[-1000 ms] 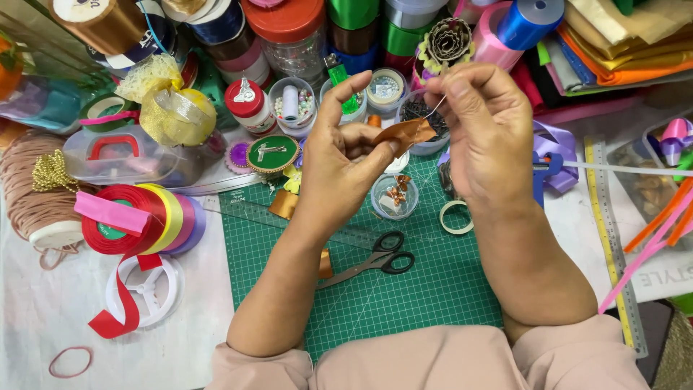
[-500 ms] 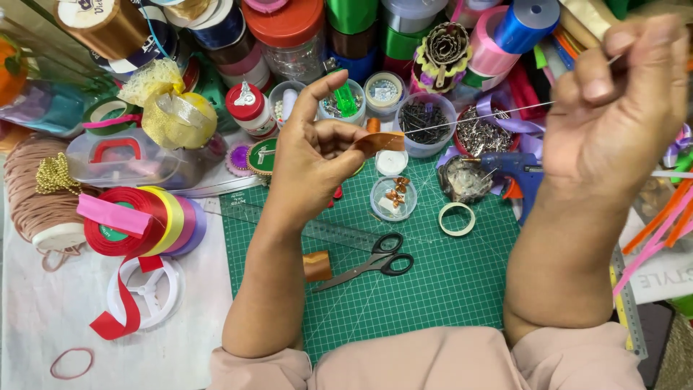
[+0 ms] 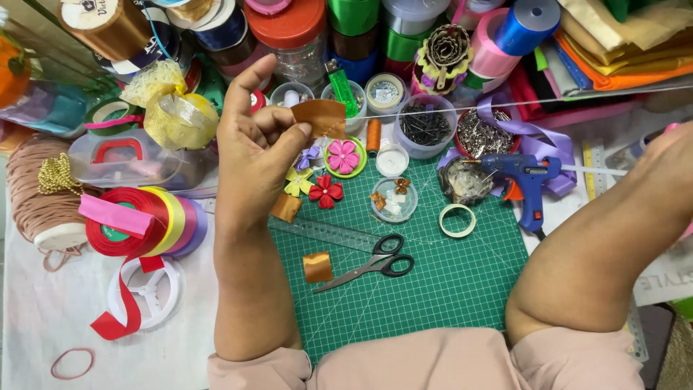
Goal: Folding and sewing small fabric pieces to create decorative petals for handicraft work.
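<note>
At far left sit the red ribbon spool [image 3: 115, 224] and a yellow net bundle [image 3: 170, 112]; my left hand [image 3: 253, 152] pinches the brown ribbon piece [image 3: 321, 117] between thumb and fingers, held up over the far edge of the green cutting mat [image 3: 433, 289]; the piece looks folded, satiny, coppery; a pale thread [image 3: 505, 102] now runs taut from it rightward, where half a second ago it was shorter, so the stitch is being drawn through; scissors [image 3: 375, 263] lie near; my right hand [image 3: 675, 155] has swung far right, mostly out of frame, its grip impossible to judge.
</note>
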